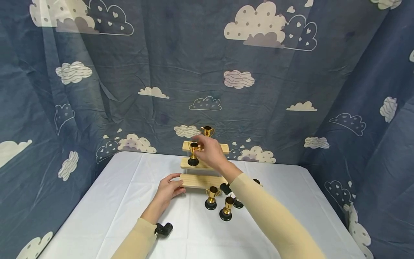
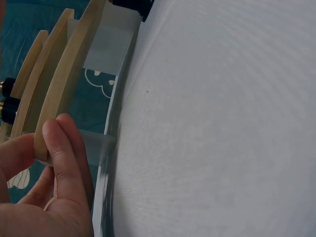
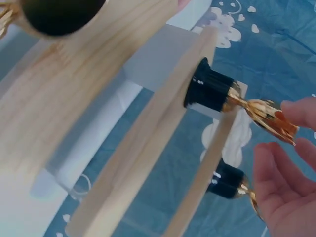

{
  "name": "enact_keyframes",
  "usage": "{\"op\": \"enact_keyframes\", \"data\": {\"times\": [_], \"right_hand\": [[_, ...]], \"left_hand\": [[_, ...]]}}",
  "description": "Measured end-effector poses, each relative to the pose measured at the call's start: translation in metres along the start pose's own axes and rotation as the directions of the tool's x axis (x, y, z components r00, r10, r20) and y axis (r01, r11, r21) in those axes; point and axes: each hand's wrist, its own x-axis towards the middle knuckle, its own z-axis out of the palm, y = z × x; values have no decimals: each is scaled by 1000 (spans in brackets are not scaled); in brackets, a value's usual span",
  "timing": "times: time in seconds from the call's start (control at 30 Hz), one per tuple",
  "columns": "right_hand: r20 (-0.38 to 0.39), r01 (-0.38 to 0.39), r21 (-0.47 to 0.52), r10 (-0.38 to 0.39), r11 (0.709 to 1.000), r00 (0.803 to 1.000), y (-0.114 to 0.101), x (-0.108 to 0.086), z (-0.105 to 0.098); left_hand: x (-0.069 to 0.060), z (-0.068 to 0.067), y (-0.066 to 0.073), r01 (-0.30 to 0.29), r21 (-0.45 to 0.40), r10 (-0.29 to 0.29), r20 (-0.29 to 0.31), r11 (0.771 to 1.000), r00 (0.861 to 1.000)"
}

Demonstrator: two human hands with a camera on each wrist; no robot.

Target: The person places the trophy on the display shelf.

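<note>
Nearest the viewer, on the white tabletop (image 1: 119,201), three gold trophies on black bases, one at left (image 1: 211,198), one in front (image 1: 226,209) and one at right (image 1: 238,203), stood near one another before a stepped stand, with a fourth (image 1: 256,181) mostly hidden by the right sleeve (image 1: 275,212). Just beyond, a person's left hand (image 1: 169,189) gripped the left end of the lowest board (image 1: 202,181), thumb and fingers on either side of the wood.

Farther back, the right hand (image 1: 211,150) reached over that step to the middle board (image 1: 185,163), where the handled trophy (image 1: 193,154) stood toward the left end, its long axis upright and its base down at the wood. The cup lay to the left of the palm, its rim between thumb and fingertip in what appeared a light pinch; how firmly they pressed could not be told. The right hand was much the nearer; the left was lower, toward the viewer.

The cup's mouth faced up, its dark inside showing no contents that could be made out. Behind, another trophy (image 1: 207,130) stood on the top board (image 1: 224,148), before a cloud-print backdrop (image 1: 184,64).
</note>
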Motion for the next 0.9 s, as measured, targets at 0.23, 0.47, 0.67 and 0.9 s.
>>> {"op": "enact_keyframes", "data": {"times": [0.23, 0.47, 0.67, 0.9], "right_hand": [[-4, 0, 28, 0, 1000, 1000, -2, -10, -24], [-32, 55, 55, -53, 997, 998, -8, -25, -47], [-13, 28, 95, -27, 995, 1000, -10, -46, -61], [33, -18, 140, 14, 990, 999, -4, -75, -65]], "left_hand": [[-1, 1, 0, -10, -3, 10, 8, 1000, 1000], [-1, 2, 0, -1, -3, 1, -15, 1000, 1000], [-1, 1, 0, 8, 3, -8, -24, 1000, 1000], [-1, 2, 0, 5, 1, -5, -22, 1000, 1000]]}}
